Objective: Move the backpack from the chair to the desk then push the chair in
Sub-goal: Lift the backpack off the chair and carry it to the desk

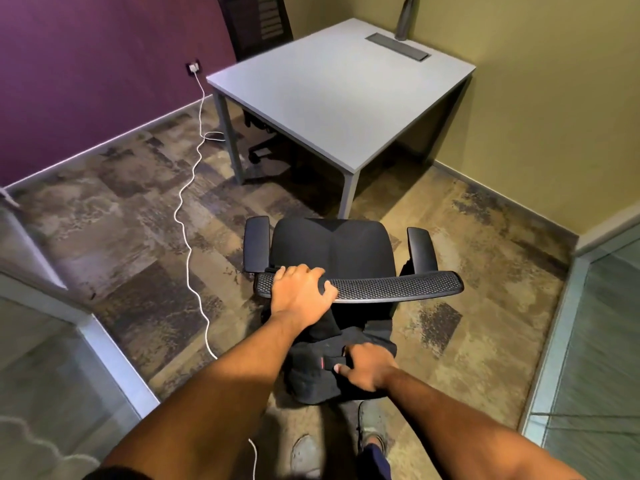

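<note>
While left hand (300, 295) clamps chair (360, 284) backrest, right hand (367, 370) grasps backpack (311, 375); no legible writing.

Black mesh chair (332, 251), black backpack (311, 372), pale grey desk (339, 95), purple wall (86, 64), mottled brown carpet (121, 237)

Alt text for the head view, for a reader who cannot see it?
Seen from above, a person's left hand grips the mesh top of a black office chair while the right hand holds a black backpack behind the chair. A bare grey desk stands ahead in the corner.
</note>
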Tool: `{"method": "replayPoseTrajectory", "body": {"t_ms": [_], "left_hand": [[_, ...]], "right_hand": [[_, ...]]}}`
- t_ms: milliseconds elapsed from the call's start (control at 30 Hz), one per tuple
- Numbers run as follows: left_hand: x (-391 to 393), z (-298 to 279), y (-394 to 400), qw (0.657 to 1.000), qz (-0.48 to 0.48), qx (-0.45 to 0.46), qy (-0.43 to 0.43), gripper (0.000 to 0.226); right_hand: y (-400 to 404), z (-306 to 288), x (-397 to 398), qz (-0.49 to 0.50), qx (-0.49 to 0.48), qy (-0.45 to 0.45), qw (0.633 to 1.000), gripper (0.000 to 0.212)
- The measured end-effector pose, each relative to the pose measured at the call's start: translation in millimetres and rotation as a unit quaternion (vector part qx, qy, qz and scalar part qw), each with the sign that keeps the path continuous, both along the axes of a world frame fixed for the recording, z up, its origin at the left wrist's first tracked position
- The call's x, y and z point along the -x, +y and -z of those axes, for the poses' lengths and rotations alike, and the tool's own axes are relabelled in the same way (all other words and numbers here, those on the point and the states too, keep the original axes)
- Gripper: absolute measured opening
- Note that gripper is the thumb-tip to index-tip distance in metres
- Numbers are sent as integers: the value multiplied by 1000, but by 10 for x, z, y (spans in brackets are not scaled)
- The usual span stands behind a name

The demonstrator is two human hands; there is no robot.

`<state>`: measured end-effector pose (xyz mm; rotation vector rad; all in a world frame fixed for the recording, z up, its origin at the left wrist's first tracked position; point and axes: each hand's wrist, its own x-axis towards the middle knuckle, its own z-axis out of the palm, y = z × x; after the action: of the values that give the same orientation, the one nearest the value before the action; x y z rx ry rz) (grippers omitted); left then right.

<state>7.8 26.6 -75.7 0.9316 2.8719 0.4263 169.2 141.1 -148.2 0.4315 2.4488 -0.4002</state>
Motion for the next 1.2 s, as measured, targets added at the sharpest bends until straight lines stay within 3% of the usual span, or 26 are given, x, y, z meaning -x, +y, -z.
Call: {"method": "replayPoseTrajectory", "body": {"t_ms": [300, 567, 767, 900, 1033, 1200], "left_hand": [[174, -271, -316, 995, -68, 61, -50, 37], [78, -343, -647, 983, -163, -7, -82, 40], [-187, -40, -880, 966, -236, -23, -99, 35], [-285, 120, -906, 983, -158, 52, -78, 41], [-409, 199, -728, 989, -42, 84, -117, 44], [-787, 381, -365, 963, 128, 110, -211, 85]], "right_hand": [[-69, -382, 212, -39, -28, 46, 998, 50], [-128, -516, 180, -49, -45, 47, 997, 51], [-206, -515, 59, -48, -43, 25, 998, 52], [-157, -519, -49, -38, -30, 22, 999, 49], [-82, -563, -147, -47, -18, 33, 998, 53], [28, -591, -332, -38, -6, 66, 997, 54]]}}
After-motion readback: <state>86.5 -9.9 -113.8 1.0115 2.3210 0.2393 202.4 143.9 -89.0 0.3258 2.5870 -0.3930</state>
